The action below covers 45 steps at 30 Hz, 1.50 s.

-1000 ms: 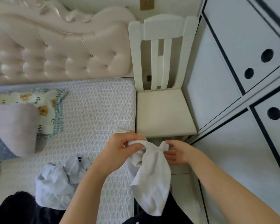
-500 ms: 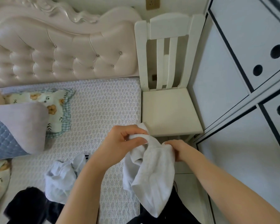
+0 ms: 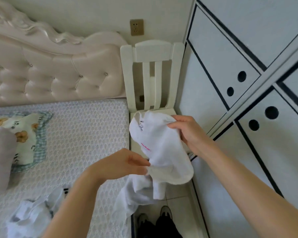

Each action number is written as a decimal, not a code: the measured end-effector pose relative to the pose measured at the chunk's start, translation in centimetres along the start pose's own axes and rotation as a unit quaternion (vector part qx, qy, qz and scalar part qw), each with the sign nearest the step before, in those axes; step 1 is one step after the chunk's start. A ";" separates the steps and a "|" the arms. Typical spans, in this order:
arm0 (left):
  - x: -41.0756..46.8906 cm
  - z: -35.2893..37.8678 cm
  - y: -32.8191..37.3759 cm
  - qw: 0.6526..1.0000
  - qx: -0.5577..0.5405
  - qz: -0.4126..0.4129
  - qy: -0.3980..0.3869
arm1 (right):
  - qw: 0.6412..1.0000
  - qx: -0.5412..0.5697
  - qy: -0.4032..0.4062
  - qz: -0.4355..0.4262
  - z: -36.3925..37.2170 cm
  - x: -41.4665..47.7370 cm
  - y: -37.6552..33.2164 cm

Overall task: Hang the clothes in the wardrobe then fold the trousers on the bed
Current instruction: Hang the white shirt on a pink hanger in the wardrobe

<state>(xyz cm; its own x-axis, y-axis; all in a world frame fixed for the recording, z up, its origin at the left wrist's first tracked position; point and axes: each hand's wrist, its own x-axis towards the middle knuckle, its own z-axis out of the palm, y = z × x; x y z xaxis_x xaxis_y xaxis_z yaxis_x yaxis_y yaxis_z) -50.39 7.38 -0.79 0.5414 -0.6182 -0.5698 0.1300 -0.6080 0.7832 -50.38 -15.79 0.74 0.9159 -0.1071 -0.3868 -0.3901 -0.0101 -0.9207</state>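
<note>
At the near edge of the bed (image 3: 86, 127) lies a crumpled heap of pale clothes (image 3: 29, 219), loose and unsorted. Just beyond it, off the bed's right edge and in front of the chair (image 3: 151, 54), a white garment (image 3: 162, 143) is held up in the air. The left hand (image 3: 125, 166) pinches a lower fold between thumb and fingertips, while the right hand (image 3: 189, 133) grips the upper part with curled fingers. The rest of the cloth sags below the hands toward the bed's right edge.

The garment looks light, soft and limp, with no stiffness to keep its shape, so it will likely bunch and twist unless spread. It is not fragile or slippery. The best hold is probably at the shoulder seams or the neck opening near its top, so it hangs straight for a hanger. No hanger shows.

Farther along the bed's left side sits a flowered pillow (image 3: 29, 133). The only container, the wardrobe (image 3: 230, 57) on the right, shows closed door panels, so its contents are hidden.
</note>
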 end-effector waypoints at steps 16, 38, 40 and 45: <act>8.6 4.1 6.7 0.966 0.072 0.211 0.132 | 0.965 0.212 0.088 -0.125 -6.7 -14.2 -0.8; -6.3 32.4 16.2 0.914 0.040 0.403 -0.026 | 0.923 -0.183 0.322 -0.100 -12.3 -41.2 13.1; -7.6 35.7 15.7 0.908 0.044 0.414 -0.046 | 0.897 -0.256 0.350 -0.082 -12.6 -43.0 15.0; -9.0 41.0 15.0 0.905 0.047 0.410 -0.101 | 0.876 -0.267 0.398 -0.057 -13.5 -48.5 18.8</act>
<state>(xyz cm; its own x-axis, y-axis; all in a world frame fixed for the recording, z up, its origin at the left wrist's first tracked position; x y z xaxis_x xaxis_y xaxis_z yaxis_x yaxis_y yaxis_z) -87.34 -16.62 5.88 0.2600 -0.9534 0.1528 -0.3241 0.0628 0.9439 -103.43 -24.19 2.90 0.6784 -0.7323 0.0596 -0.4837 -0.5063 -0.7139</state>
